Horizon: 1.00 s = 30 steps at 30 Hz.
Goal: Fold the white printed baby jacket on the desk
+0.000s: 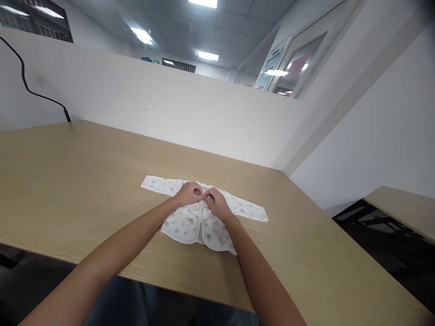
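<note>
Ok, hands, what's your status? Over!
Left hand, right hand: fingertips pinching patterned shirt at front. Sleeves spread, lower front parted. In the way: forearms partly covering it.

We seem to be in an office or a similar workroom; exactly which, we cannot tell. We see a plain, wood-toned table with a white partition along its far edge, much like a work cubicle. High beyond the table, we find a ceiling of square panels with bright rectangular lights, as in commercial premises. Beyond the table's right side, we make out a glass-paned frame and a printed panel, too small to read. Right of the table we spot a similar second tabletop; at its far left corner, a black cable.
</note>
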### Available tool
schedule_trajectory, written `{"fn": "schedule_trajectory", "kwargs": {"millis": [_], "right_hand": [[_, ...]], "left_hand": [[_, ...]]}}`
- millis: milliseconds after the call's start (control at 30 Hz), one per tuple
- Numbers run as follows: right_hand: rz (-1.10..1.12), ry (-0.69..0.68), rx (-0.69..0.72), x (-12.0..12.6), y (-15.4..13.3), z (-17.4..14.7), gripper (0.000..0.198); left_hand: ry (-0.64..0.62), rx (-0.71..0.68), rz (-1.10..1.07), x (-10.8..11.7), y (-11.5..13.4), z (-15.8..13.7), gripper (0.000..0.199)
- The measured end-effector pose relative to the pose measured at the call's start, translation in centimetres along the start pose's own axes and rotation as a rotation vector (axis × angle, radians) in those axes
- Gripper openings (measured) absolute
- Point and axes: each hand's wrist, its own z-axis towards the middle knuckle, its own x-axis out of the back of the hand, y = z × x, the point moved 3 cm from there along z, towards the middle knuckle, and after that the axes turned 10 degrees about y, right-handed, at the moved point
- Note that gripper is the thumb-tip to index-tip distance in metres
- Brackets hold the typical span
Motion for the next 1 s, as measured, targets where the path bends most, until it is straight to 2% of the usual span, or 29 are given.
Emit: {"fn": "schedule_trajectory", "kwargs": {"millis": [400, 667, 900, 1000], "right_hand": [[-0.011, -0.004, 0.006, 0.1, -0.2, 0.0, 0.006], [-0.042, 0.047, -0.206, -0.2, 0.6, 0.1, 0.014], [-0.092, 0.128, -0.325, -0.6, 0.6, 0.4, 0.014], [-0.062, 0.128, -0.313, -0.3, 0.4, 0.3, 0.014]], "left_hand": [[-0.016, -0.093, 0.16, 1.2, 0.4, -0.2, 0.011], [-0.029, -0.117, 0.2, 1.0, 0.6, -0.3, 0.012], [-0.035, -0.138, 0.252, 0.9, 0.6, -0.3, 0.011], [-0.032, -0.128, 0.264, 0.9, 0.8, -0.3, 0.012]]}}
